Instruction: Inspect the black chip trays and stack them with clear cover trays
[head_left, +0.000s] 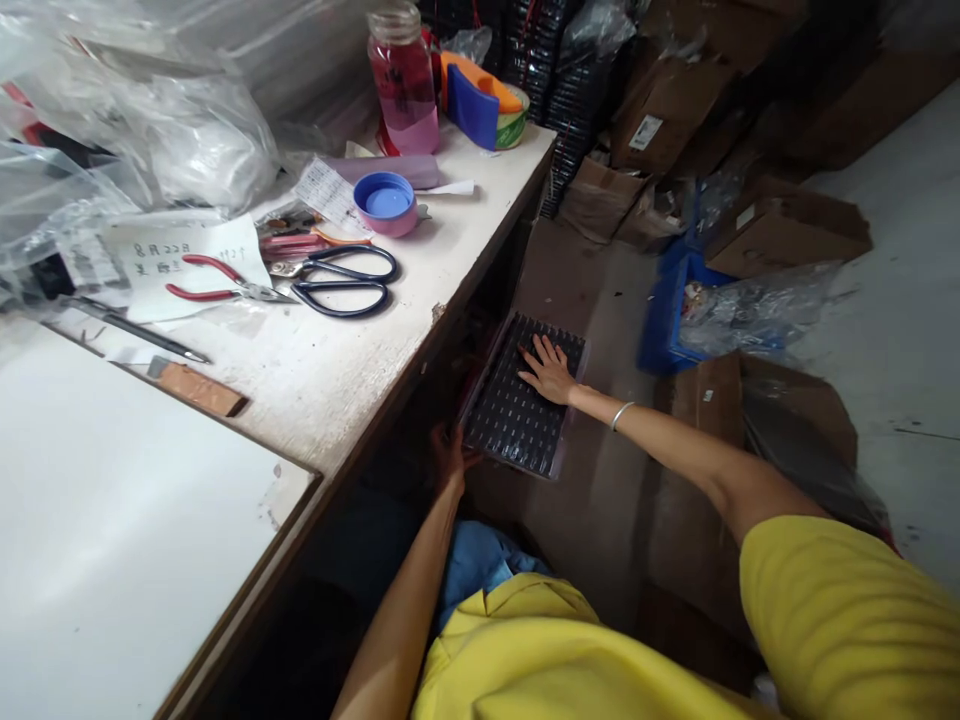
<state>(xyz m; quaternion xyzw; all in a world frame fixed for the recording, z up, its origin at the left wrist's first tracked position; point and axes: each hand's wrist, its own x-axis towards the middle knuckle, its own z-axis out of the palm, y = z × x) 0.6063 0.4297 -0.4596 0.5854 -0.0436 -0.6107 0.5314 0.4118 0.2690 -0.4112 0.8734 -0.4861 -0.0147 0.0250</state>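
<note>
Black tray [517, 405], head view: a flat rectangular grid of small cells, lying low beside the table [390, 330] edge. Right hand [550, 370] rests flat, fingers spread, on its top; left hand [448, 452] grips its near-left corner.

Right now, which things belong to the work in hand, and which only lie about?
In hand:
- black tray, low beside the table
- right hand, flat on top of it
- left hand, at its near edge

Lying about, on the table:
- scissors
- red pliers
- pink jar
- blue lid
</note>
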